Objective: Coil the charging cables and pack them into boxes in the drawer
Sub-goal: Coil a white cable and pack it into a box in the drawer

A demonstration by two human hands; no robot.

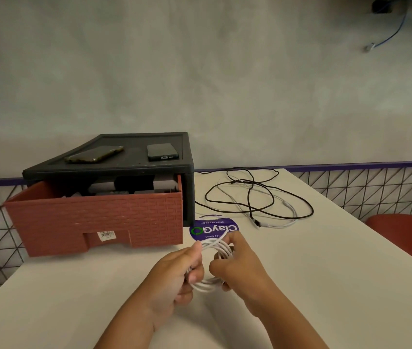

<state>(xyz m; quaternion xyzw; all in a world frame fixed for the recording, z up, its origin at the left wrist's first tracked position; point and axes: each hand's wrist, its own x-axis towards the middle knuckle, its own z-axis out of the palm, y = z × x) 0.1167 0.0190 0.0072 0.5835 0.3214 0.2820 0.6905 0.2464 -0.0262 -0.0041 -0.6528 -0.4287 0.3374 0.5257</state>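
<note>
Left hand (174,275) grips one side of the coiled white charging cable (221,248) and right hand (240,268) pinches the other, just before the open drawer (94,217). Keeping the loops even and wrapping the tail round them should hold the coil. Beyond, a purple sticker (215,227) reads "ClayGo", "Clean as you go".

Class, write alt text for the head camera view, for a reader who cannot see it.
A person's left hand and right hand grip a coiled white charging cable over a white table. Behind, a reddish-brown brick-patterned drawer stands pulled out of a black plastic cabinet with two dark phones on top; tangled black and white cables lie to its right.
</note>
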